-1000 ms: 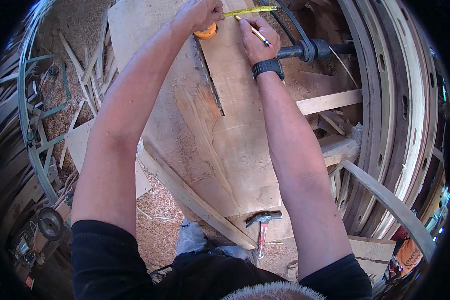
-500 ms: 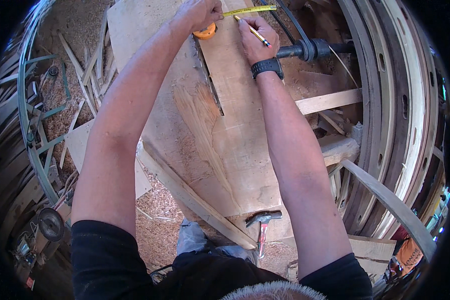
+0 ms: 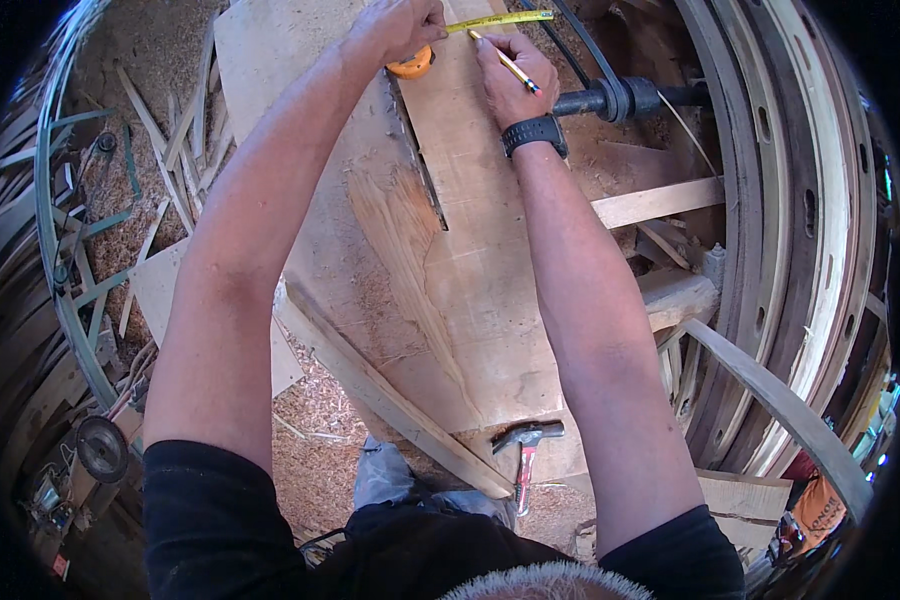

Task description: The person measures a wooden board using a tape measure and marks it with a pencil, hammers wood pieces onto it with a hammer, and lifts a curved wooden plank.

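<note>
At the far end of the plywood board (image 3: 490, 330), my left hand (image 3: 402, 28) is closed, its fingers pinching the yellow blade of a tape measure (image 3: 500, 19). The tape's orange case (image 3: 411, 65) lies just below that hand, and the blade runs out to the right across the board. My right hand (image 3: 518, 85), with a dark watch (image 3: 534, 135) at the wrist, grips a pencil (image 3: 507, 63). The pencil's tip points up and left, close to the blade's lower edge. Part of my left hand's fingers lies near the picture's top edge.
A dark narrow slot (image 3: 425, 170) runs along the board. Near me lie a hammer (image 3: 527, 460) and a long wood strip (image 3: 390, 390) set diagonally. A dark shaft with a belt (image 3: 620, 100) stands at the right, beside stacked long beams (image 3: 770, 200). Sawdust and offcuts (image 3: 160, 140) cover the left floor.
</note>
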Demonstrator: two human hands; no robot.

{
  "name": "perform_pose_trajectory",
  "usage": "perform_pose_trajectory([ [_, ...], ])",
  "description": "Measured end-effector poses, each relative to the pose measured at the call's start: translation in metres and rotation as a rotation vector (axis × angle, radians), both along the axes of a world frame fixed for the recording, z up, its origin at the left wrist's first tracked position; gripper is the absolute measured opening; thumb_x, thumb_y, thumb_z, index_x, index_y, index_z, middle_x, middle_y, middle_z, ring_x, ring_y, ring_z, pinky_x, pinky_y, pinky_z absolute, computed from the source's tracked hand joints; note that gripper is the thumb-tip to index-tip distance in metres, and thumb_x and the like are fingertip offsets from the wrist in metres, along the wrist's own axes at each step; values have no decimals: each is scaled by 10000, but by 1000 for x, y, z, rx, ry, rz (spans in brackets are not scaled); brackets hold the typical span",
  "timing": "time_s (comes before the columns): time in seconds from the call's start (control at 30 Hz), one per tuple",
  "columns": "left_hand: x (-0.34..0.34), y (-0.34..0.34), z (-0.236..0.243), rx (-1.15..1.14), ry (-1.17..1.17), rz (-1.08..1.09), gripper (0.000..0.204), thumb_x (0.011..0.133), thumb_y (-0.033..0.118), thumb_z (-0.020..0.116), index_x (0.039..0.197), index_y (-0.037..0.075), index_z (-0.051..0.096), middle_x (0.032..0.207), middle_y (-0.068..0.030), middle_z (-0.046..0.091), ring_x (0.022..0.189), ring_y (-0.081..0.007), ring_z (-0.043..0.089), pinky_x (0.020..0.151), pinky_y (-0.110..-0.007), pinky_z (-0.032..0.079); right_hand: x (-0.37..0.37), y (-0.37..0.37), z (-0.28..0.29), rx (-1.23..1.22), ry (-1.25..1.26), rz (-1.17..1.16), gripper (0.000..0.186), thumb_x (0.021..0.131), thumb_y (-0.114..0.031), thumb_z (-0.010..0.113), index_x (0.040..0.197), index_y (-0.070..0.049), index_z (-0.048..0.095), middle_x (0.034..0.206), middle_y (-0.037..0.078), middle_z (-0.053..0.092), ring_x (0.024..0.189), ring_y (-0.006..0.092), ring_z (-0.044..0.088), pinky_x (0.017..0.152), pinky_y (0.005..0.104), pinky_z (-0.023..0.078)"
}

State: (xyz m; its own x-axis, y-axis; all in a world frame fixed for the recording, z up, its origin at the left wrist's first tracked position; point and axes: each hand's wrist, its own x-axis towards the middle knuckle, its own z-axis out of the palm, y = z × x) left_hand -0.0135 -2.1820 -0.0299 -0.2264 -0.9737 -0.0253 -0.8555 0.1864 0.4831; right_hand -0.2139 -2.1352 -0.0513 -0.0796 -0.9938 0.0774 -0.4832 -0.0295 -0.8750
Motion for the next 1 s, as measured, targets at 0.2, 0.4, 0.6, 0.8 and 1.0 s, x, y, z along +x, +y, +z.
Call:
perform_pose_trajectory([
  [0.2,-1,-1,-3,-8,28,-12,166,820,217,770,843,54,745,818,-164,737,770,-321,718,703,-428,552,-1,-1,-4,-9,-38,0,329,889,-425,701,1018,-133,782,918,121,771,871,315,745,802,414,569],
  [0.4,-1,-1,-5,-6,-21,10,162,831,225,763,841,64,748,823,-162,739,776,-314,720,705,-428,552,0,0,-1,15,0,2,323,886,-419,705,1021,-135,783,919,118,773,875,308,745,801,412,569],
  [0.6,-1,-1,-3,-1,3,25,174,824,243,767,842,70,748,819,-159,739,765,-313,716,703,-433,550,0,-1,-2,-33,-19,11,320,884,-414,709,1032,-141,785,925,113,775,878,299,746,799,407,570],
  [0.8,-11,-5,-9,3,43,15,174,834,238,744,823,65,739,801,-166,732,753,-321,711,695,-443,545,-12,-8,-23,-53,-175,10,295,916,-353,683,1004,-83,762,849,105,768,784,250,742,766,376,561],
  [1.0,33,-16,-34,-15,86,168,253,915,294,685,935,43,711,897,-214,722,818,-312,713,698,-448,543,10,-7,-14,-206,-336,-124,313,995,-324,570,1016,-19,637,793,138,710,691,245,709,720,392,539],
])
